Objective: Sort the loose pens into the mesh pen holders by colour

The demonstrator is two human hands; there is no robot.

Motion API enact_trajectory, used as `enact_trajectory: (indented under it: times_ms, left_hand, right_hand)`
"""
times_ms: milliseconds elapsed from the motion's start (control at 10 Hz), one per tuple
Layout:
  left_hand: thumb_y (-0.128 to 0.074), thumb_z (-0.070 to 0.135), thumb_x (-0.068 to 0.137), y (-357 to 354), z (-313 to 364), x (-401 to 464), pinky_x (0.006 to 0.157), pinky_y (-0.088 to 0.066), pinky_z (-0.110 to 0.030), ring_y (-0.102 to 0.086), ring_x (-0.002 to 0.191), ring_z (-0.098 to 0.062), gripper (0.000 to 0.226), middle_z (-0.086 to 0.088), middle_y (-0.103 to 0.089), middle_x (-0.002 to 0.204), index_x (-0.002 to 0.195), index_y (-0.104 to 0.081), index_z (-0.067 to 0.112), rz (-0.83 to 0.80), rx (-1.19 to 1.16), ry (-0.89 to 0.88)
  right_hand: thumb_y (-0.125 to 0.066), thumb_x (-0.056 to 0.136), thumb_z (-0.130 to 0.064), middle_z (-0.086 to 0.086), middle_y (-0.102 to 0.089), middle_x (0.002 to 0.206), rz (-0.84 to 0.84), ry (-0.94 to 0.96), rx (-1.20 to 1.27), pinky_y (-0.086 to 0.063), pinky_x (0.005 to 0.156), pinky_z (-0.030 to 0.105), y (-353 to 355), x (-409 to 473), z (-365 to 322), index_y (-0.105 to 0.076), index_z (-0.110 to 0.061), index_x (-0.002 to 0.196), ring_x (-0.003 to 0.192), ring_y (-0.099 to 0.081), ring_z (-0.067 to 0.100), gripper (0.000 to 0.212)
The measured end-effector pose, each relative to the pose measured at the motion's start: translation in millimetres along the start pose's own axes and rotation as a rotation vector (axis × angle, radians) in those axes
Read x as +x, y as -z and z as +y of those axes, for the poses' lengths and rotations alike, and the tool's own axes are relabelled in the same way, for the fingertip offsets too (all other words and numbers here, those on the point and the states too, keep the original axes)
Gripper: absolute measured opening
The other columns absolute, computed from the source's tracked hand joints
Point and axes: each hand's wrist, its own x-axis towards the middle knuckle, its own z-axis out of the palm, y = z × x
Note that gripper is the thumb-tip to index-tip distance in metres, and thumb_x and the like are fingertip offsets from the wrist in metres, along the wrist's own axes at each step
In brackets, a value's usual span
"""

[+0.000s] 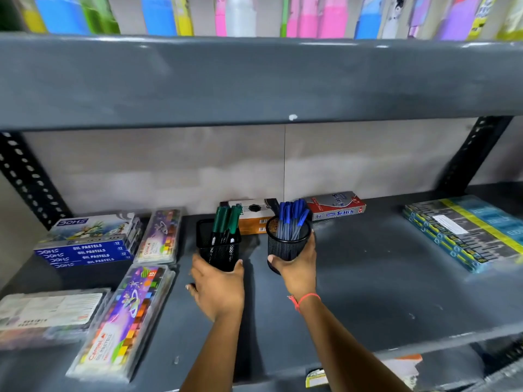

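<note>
The left hand (218,287) is gripping a square mesh holder (218,244) of green pens (226,219); the right hand (297,267) is clasping a round mesh holder (287,244) of blue pens (293,219) — both sitting upright on a grey metal shelf (368,278). Pastel boxes (87,247) are lying to the left, an orange box (254,219) just behind, flat packets (464,230) well off right.

The lower walls of both holders (219,250) (287,244) are covered by the hands (219,287) (297,270). The orange box (256,222) is partly hidden behind the pens. The near-left packet (48,315) is blurred, its print unreadable. The bottles (158,15) above are cut off by the top edge.
</note>
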Motion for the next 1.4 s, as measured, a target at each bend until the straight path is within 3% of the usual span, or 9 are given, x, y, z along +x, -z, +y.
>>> enact_trajectory:
  times_ms: [200, 500, 800, 1200, 1300, 1400]
  left_hand:
    - [-0.081, 0.025, 0.063, 9.2, -1.7, -11.7, 0.109, -0.031, -0.054, -0.045, 0.12, -0.044, 0.089, -0.024, -0.048, 0.131, 0.132, -0.03, 0.003, -0.008, 0.068, -0.019]
    - [-0.082, 0.026, 0.062, 47.8, -15.9, -77.0, 0.116, -0.019, -0.052, -0.046, 0.122, -0.039, 0.084, -0.023, -0.052, 0.126, 0.129, -0.036, 0.003, -0.04, 0.101, -0.036]
    - [-0.082, 0.029, 0.062, 65.6, -22.9, -116.6, 0.11, -0.029, -0.057, -0.047, 0.118, -0.039, 0.078, -0.019, -0.054, 0.12, 0.124, -0.04, 0.008, -0.043, 0.098, -0.039]
    - [-0.08, 0.033, 0.064, 66.0, -24.2, -117.2, 0.111, -0.027, -0.056, -0.045, 0.121, -0.037, 0.08, -0.017, -0.053, 0.124, 0.128, -0.037, 0.009, -0.046, 0.106, -0.041]
    - [-0.08, 0.033, 0.066, 71.7, -23.9, -116.6, 0.113, -0.025, -0.057, -0.04, 0.126, -0.038, 0.086, -0.017, -0.049, 0.133, 0.134, -0.032, 0.012, -0.091, 0.06, -0.055]
    - [-0.079, 0.033, 0.07, 81.1, -26.8, -121.1, 0.113, -0.026, -0.057, -0.027, 0.137, -0.039, 0.103, -0.02, -0.03, 0.148, 0.144, -0.011, 0.013, -0.114, 0.029, -0.12]
  right_hand:
    - [-0.085, 0.055, -0.009, 0.009, -0.05, 0.134, 0.003, 0.025, 0.022, -0.045, 0.106, 0.045, 12.5, -13.7, -1.8, -0.029, -0.019, 0.142, 0.124, -0.052, 0.027, 0.104]
    - [-0.084, 0.056, -0.008, 0.009, -0.05, 0.135, -0.024, 0.012, -0.003, -0.043, 0.108, 0.042, 54.0, -68.5, 0.9, -0.031, -0.018, 0.14, 0.123, -0.051, 0.026, 0.1]
    - [-0.084, 0.058, -0.013, 0.005, -0.051, 0.132, -0.039, 0.031, -0.028, -0.044, 0.107, 0.039, 91.0, -104.4, 6.4, -0.032, -0.022, 0.138, 0.121, -0.052, 0.023, 0.097]
    - [-0.083, 0.062, -0.019, 0.007, -0.045, 0.138, -0.081, -0.009, -0.109, -0.045, 0.106, 0.044, 95.0, -108.6, 1.9, -0.024, -0.02, 0.143, 0.125, -0.049, 0.028, 0.1]
    - [-0.081, 0.066, -0.011, 0.01, -0.041, 0.142, -0.118, -0.019, -0.116, -0.041, 0.109, 0.045, 99.0, -109.1, 0.6, -0.012, -0.022, 0.148, 0.129, -0.046, 0.03, 0.108]
    - [-0.076, 0.072, -0.009, 0.011, -0.028, 0.152, -0.116, 0.006, -0.163, -0.031, 0.116, 0.047, 104.7, -123.9, 1.4, -0.004, -0.025, 0.15, 0.142, -0.026, 0.03, 0.107]
